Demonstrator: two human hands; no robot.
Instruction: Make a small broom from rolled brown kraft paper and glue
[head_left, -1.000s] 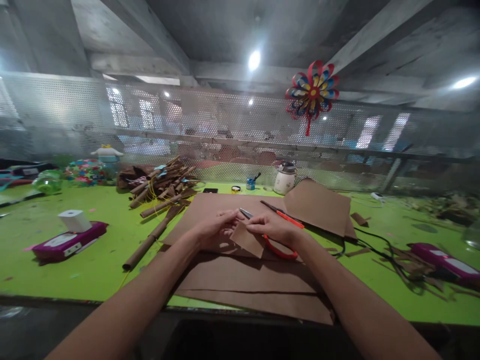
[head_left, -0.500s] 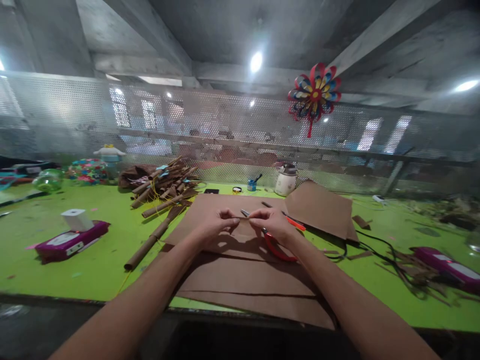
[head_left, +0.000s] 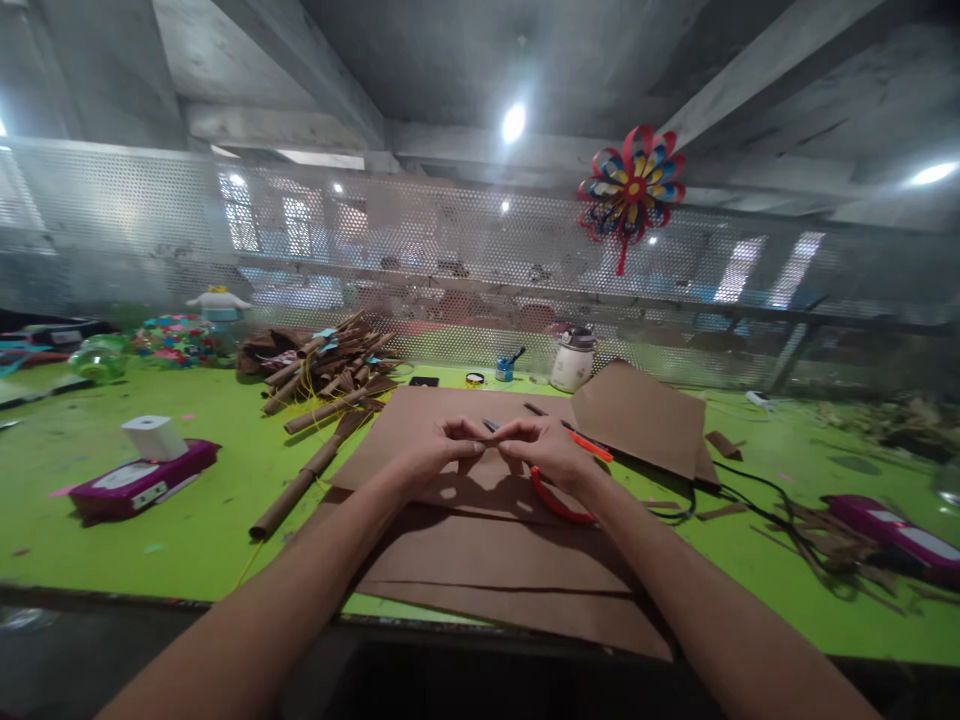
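Over a brown paper sheet (head_left: 405,410), my left hand (head_left: 442,450) and my right hand (head_left: 544,450) meet fingertip to fingertip. Both are closed in a pinch, thumbs against forefingers. Between them is a small brown piece of paper, mostly covered by the fingers. Red-handled scissors (head_left: 555,500) lie on the sheet beneath my right hand; their metal tip shows just beyond the fingers, the rest is hidden. Right of that hand lies another tool with an orange-red handle (head_left: 591,446).
Brown paper rolls (head_left: 322,380) tied with yellow string are heaped at the left. A folded brown sheet (head_left: 641,420) lies right, before a white bottle (head_left: 572,360). Purple packs (head_left: 142,480) sit on both sides; black cords and paper scraps lie right. Perforated metal panels stand behind.
My fingertips have drawn together, covering more of the small paper piece and of the scissors' tip. My thumbs have dropped slightly. The things on the table stay where they were.
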